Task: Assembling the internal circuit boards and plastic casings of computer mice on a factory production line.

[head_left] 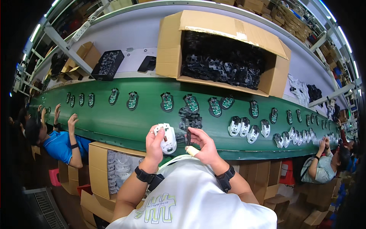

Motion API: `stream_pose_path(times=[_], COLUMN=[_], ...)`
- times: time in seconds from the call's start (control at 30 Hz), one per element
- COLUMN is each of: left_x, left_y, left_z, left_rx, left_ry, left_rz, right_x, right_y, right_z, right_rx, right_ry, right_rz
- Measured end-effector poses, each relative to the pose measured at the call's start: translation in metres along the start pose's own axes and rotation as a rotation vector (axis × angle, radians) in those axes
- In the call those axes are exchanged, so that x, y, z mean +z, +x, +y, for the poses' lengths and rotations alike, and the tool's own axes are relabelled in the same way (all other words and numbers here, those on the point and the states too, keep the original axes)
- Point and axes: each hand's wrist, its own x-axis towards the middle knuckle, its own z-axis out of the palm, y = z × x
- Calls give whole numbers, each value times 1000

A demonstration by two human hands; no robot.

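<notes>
My left hand (153,145) is closed around the side of a white computer mouse shell (170,145), which has an opening in its middle. Between the fingertips of my right hand (205,147) is a small dark plastic part (188,137), held upright just right of the shell and apart from it. A pale yellow wrap covers one finger of that hand. Directly beyond my hands, several black plastic mouse parts (190,121) lie in a cluster on the green conveyor belt (152,117). Mouse bases with green circuit boards (167,101) form a row behind them.
White-and-black mouse assemblies (252,134) sit on the belt to the right. An open carton (167,49) of black parts stands on the far shelf, beside a phone (147,64) and black tray (108,65). A carton (98,168) of clear-white parts is at lower left. Co-workers sit on both sides.
</notes>
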Motion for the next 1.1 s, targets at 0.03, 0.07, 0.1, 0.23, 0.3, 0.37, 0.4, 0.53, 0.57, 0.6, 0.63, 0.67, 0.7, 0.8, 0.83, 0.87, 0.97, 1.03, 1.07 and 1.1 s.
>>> stream_pose_path(times=[0.03, 0.07, 0.1, 0.23, 0.3, 0.37, 0.4, 0.53, 0.57, 0.6, 0.63, 0.67, 0.7, 0.8, 0.83, 0.87, 0.97, 1.03, 1.07, 1.1], left_x=[1, 3, 5, 8, 12, 14, 13, 28, 34, 29, 22, 18, 24, 37, 35, 34, 45, 46, 42, 36], left_y=[-2, -5, -7, -13, -18, -19, -18, -21, -23, -22, -22, -21, -23, -29, -30, -32, -33, -28, -25, -22], left_z=[-1, 0, -1, -2, 6, 10, 11, 25, 27, 24, 18, 13, 17, 28, 28, 30, 41, 39, 34, 27], left_rx=[-10, 41, 96, 150, 89, 193, 192, 247, 207, 210, 325, 439, 438, 324, 320, 264, 178, 158, 118, 76], left_ry=[-3, 77, 156, 603, 591, 705, 704, 1012, 1131, 1123, 1125, 1124, 1123, 1166, 1166, 1216, 1279, 1296, 1245, 1194], left_rz=[-8, -86, -165, -346, -390, -387, -388, -381, -361, -364, -414, -463, -471, -525, -530, -555, -598, -621, -592, -563], right_x=[-2, -3, -4, -10, -14, -14, -14, -12, -13, -10, -6, -2, -3, -8, -6, -4, 2, 4, 5, 7], right_y=[-2, -2, -3, 0, 1, 0, -1, -2, -4, -5, -7, -8, -10, -14, -16, -18, -27, -30, -31, -31], right_z=[-13, -24, -31, -43, -40, -39, -37, -21, -14, -12, -9, -7, -6, 6, 9, 13, 7, 6, 5, 2], right_rx=[-137, -272, -270, -508, -519, -510, -501, -542, -515, -489, -488, -295, -106, 76, 192, 118, 72, 39, 3, 7], right_ry=[-180, -359, -365, -640, -755, -745, -732, -840, -832, -837, -845, -603, -351, -244, -210, -270, -414, -478, -539, -539], right_rz=[-57, -117, -110, -187, -240, -247, -257, -226, -227, -228, -227, -206, -174, -346, -410, -373, -262, -226, -199, -189])
